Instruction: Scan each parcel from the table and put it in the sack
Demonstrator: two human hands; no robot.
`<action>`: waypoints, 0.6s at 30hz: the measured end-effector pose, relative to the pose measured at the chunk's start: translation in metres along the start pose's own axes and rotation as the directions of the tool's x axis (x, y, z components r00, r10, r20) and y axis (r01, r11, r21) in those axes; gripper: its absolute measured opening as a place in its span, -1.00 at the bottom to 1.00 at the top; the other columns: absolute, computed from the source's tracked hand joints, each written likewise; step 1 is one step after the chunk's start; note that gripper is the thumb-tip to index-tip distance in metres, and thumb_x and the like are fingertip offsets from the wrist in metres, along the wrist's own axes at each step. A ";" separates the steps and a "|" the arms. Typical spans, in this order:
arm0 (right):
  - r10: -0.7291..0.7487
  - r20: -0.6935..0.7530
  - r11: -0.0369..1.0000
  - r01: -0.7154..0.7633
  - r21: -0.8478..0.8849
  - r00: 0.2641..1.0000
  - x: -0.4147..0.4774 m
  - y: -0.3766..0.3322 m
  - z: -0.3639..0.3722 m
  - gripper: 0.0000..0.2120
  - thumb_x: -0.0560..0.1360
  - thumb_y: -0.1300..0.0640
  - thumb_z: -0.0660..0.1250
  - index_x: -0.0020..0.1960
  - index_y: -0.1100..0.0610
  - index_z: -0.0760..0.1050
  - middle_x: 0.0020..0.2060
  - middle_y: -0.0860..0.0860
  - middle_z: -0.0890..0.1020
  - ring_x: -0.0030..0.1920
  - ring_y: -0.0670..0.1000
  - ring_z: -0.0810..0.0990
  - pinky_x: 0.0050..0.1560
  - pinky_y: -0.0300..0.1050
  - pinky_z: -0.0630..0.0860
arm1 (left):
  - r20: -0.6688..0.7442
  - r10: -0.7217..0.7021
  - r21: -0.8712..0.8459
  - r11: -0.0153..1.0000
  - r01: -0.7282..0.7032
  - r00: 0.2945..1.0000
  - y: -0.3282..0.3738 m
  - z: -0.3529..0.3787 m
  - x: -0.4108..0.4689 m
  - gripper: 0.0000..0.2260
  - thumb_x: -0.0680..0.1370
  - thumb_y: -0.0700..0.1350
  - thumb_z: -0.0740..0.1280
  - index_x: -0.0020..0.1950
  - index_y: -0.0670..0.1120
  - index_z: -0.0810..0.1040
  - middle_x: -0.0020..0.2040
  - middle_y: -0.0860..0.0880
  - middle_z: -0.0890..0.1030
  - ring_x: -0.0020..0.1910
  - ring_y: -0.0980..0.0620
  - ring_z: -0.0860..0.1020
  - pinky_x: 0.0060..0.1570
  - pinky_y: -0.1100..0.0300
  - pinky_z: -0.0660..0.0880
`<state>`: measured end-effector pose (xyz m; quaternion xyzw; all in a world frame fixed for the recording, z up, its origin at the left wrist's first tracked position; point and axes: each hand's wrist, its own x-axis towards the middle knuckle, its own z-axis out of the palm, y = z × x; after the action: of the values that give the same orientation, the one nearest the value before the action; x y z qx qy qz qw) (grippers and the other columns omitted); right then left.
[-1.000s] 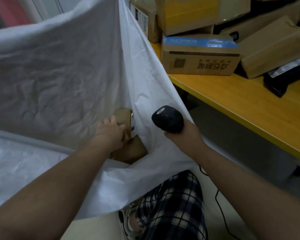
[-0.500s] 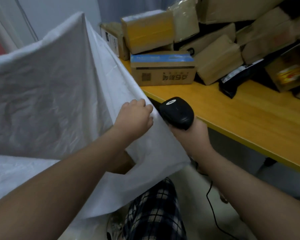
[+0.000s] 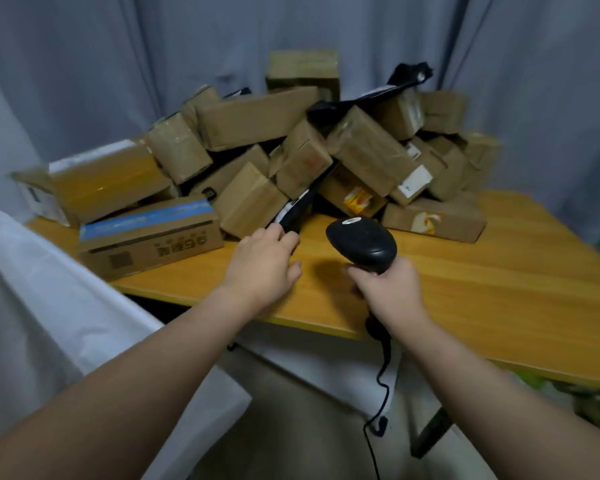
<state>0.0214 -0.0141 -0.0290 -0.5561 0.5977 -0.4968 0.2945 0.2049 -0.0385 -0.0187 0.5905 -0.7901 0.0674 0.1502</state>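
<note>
A heap of several brown cardboard parcels (image 3: 264,116) is piled at the back of the yellow wooden table (image 3: 499,292). A flat black parcel (image 3: 298,206) with a white label pokes out from the front of the heap. My left hand (image 3: 264,265) reaches over the table and its fingertips close on the near end of that black parcel. My right hand (image 3: 388,292) is shut on a black handheld scanner (image 3: 361,242), held just above the table to the right of my left hand. The white sack (image 3: 49,306) hangs at the left, its inside hidden.
A long box with a blue top (image 3: 149,237) lies at the table's front left, near the sack. The scanner's cable (image 3: 381,386) dangles below the table edge. Grey curtains (image 3: 118,64) close off the back. Bare tabletop lies to the right.
My left hand left the sack's edge and moved right onto the black parcel on the table. The view swung from the sack to the parcel heap. The scanner rose over the table.
</note>
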 end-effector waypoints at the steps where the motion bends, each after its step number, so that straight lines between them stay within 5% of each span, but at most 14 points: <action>1: -0.010 -0.025 1.000 0.010 -0.001 1.000 0.010 -0.006 -0.008 -0.89 0.36 0.24 0.47 -0.24 0.13 0.55 -0.41 0.04 0.59 -0.29 0.11 0.61 -0.21 -0.03 0.52 | -0.025 0.004 -0.013 1.000 -0.005 1.000 0.004 -0.002 0.014 -0.59 0.59 0.08 0.23 0.40 -0.02 0.36 0.22 -0.06 0.41 0.21 -0.09 0.42 0.18 0.04 0.38; 5: 0.004 -0.118 0.998 0.004 0.069 0.993 0.054 -0.029 -0.032 -0.88 0.38 0.21 0.44 -0.15 0.26 0.58 -0.30 0.19 0.66 -0.32 0.16 0.66 -0.14 0.18 0.63 | -0.148 -0.027 -0.047 0.999 0.020 0.989 0.012 -0.014 0.081 -0.48 0.57 0.11 0.26 0.47 -0.05 0.25 0.29 -0.12 0.33 0.25 -0.15 0.37 0.20 0.00 0.38; 8: 0.032 -0.118 0.996 -0.022 0.087 0.992 0.077 -0.034 -0.032 -0.84 0.39 0.20 0.44 -0.12 0.30 0.59 -0.25 0.22 0.67 -0.38 0.12 0.64 -0.22 0.09 0.62 | -0.215 -0.134 -0.085 0.989 0.118 0.967 0.009 -0.017 0.129 -0.44 0.59 0.12 0.24 0.50 -0.07 0.17 0.36 -0.18 0.27 0.30 -0.21 0.32 0.23 -0.06 0.34; 11: 0.045 -0.108 0.993 -0.034 0.109 0.993 0.097 -0.036 -0.032 -0.82 0.41 0.21 0.43 -0.10 0.34 0.59 -0.26 0.25 0.65 -0.46 0.00 0.59 -0.34 -0.06 0.57 | -0.170 -0.175 -0.011 0.984 0.176 0.970 0.001 -0.014 0.160 -0.38 0.55 0.09 0.29 0.52 -0.02 0.09 0.40 -0.20 0.21 0.29 -0.24 0.31 0.24 -0.09 0.34; 18: 0.053 -0.090 0.991 -0.042 0.125 0.995 0.117 -0.033 -0.035 -0.86 0.42 0.21 0.42 -0.13 0.30 0.60 -0.33 0.21 0.65 -0.45 0.02 0.60 -0.23 0.06 0.61 | -0.109 -0.148 0.090 0.983 0.158 0.983 -0.002 0.002 0.181 -0.29 0.47 0.08 0.40 0.49 0.00 0.08 0.41 -0.22 0.21 0.33 -0.26 0.32 0.21 -0.12 0.40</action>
<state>-0.0227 -0.1132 0.0362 -0.4987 0.5921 -0.5509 0.3118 0.1602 -0.2047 0.0361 0.6521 -0.7293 0.1242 0.1657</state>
